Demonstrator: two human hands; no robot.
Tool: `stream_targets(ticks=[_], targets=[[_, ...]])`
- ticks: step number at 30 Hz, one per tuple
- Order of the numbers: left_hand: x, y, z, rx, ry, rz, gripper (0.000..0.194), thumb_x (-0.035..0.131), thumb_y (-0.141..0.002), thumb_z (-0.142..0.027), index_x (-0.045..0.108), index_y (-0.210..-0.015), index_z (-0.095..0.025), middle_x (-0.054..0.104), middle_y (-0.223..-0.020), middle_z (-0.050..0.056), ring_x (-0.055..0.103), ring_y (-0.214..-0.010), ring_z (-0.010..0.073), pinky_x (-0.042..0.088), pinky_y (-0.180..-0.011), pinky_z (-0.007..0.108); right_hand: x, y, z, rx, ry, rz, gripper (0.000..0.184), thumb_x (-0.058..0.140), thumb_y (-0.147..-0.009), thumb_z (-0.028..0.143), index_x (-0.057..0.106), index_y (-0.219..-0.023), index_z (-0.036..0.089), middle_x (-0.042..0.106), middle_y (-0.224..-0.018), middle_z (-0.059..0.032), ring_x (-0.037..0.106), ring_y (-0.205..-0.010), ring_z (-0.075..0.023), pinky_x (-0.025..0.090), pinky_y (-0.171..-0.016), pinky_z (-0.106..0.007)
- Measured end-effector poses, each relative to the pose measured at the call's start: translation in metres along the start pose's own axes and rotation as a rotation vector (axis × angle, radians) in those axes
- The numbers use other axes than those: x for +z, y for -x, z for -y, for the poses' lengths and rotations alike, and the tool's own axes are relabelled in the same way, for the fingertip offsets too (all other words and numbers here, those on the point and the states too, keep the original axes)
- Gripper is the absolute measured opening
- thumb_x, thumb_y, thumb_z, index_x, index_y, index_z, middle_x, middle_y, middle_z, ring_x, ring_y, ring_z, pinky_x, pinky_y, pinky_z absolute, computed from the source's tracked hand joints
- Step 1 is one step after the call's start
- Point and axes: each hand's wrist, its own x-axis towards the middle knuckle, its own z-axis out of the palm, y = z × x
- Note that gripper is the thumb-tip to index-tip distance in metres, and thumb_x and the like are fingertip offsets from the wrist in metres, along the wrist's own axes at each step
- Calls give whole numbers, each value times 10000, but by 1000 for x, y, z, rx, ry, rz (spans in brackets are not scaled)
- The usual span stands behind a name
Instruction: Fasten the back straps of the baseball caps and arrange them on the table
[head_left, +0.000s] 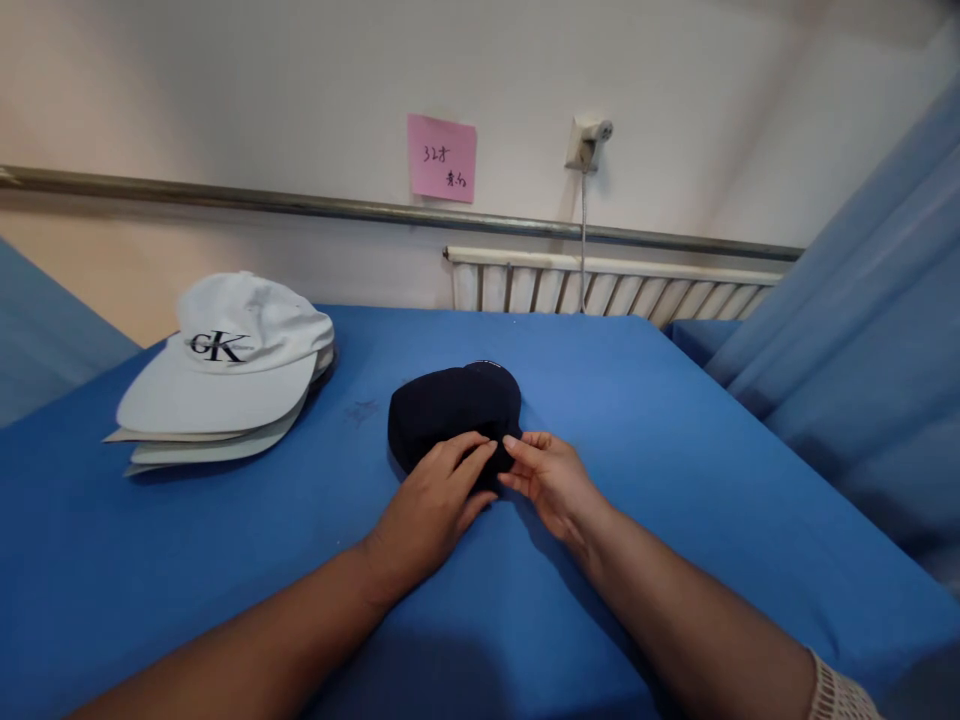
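Note:
A dark, nearly black cap (450, 400) lies on the blue-covered table (637, 400), its brim pointing away to the right. My left hand (446, 485) rests at the cap's near side, fingers closed on its edge. My right hand (547, 480) pinches the same edge just to the right, thumb and forefinger together. Between the two hands the fabric is in shadow, so its details are hard to make out. To the left sits a stack of caps, topped by a white cap (225, 345) with dark lettering on its front.
Behind the table run a metal rail (322, 205) and a white radiator (555, 280). A plug with a cord is in the wall socket (589, 145). A pink note (442, 160) is stuck on the wall. Blue curtains (862, 330) hang at both sides.

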Motion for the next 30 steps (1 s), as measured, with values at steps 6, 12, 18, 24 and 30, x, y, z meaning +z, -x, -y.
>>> stream_targets(ticks=[6, 12, 18, 24, 30], targets=[[-2, -5, 10, -170, 149, -48, 284, 484, -942, -257, 597, -1202, -238, 669, -1087, 58, 641, -986, 205, 530, -880, 384, 0, 2, 5, -85, 52, 114, 271, 751, -713, 328, 537, -823, 204, 665, -785, -30, 681, -704, -182, 579, -625, -331], [-18, -12, 21, -507, 462, -38, 236, 527, -877, -344, 686, -1006, -224, 731, -877, 12, 670, -781, 189, 539, -716, 317, -3, 6, 5, -663, 652, 299, 330, 593, -786, 139, 623, -1085, 276, 643, -1069, -39, 659, -887, -176, 543, -800, -361], [-30, -11, 22, -576, 679, 119, 228, 567, -847, -370, 706, -896, -196, 693, -767, 20, 616, -677, 163, 494, -632, 297, -5, 9, 8, -882, 932, 403, 424, 562, -840, 133, 619, -1208, 334, 533, -1331, -54, 626, -975, -195, 523, -856, -389], [-29, -8, 19, -612, 798, 187, 247, 566, -850, -394, 651, -920, -173, 632, -688, 5, 558, -560, 130, 446, -514, 257, -4, 5, 6, -850, 965, 527, 263, 480, -936, 203, 672, -1094, 290, 668, -1025, -41, 648, -913, -176, 520, -797, -320], [-36, -7, 8, -389, 457, 232, 283, 640, -796, -354, 655, -1042, -217, 705, -943, 25, 647, -842, 197, 500, -761, 322, -7, 1, 3, -785, 1110, 400, 157, 518, -922, 189, 665, -969, 221, 655, -883, -32, 621, -797, -154, 475, -726, -281]])
